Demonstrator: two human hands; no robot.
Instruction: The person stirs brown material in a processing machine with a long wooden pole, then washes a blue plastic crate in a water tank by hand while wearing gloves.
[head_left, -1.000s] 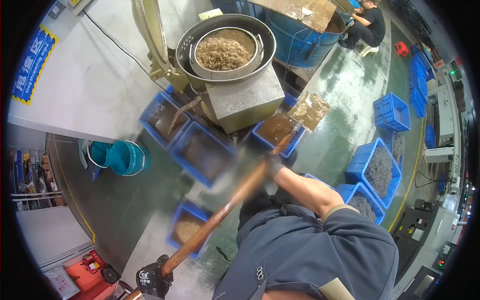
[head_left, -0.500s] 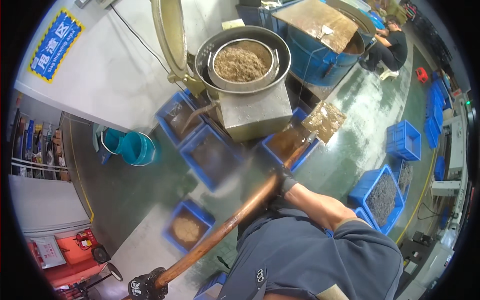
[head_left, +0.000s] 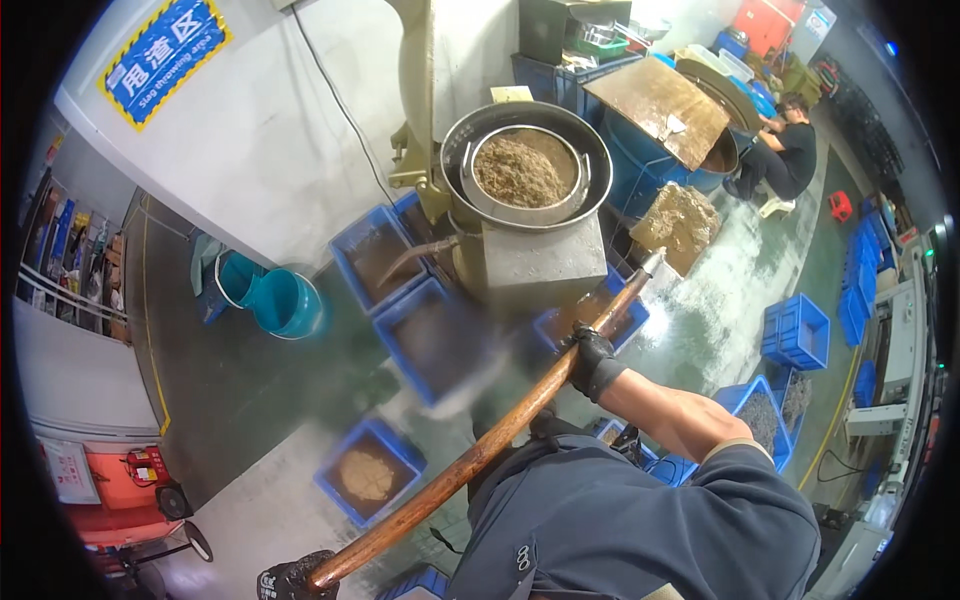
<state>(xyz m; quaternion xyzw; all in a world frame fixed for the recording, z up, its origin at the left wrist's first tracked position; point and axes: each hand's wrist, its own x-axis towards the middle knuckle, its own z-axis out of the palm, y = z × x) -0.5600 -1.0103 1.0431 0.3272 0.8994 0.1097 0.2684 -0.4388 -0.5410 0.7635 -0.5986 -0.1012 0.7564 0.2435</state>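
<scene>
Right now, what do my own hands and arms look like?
Your left hand wears a black glove with pale print. Your right hand wears one with a grey cuff. The right sleeve is grey and short, with a tan hem.

The lower edge is cutting off the left hand [head_left: 295, 578] and a blue bin [head_left: 432, 578], and that fist is hiding the near end of the shovel [head_left: 452, 476]. The right hand [head_left: 595, 364] is covering a stretch of handle, which is crossing and partly hiding another bin [head_left: 632, 328]. Muck [head_left: 675, 228] is concealing much of the blade. A middle bin's [head_left: 397, 355] contents are blurring into grey. A board [head_left: 660, 108] is masking part of a drum [head_left: 640, 172]. The seated person's [head_left: 795, 160] hands are appearing too small to read.
</scene>
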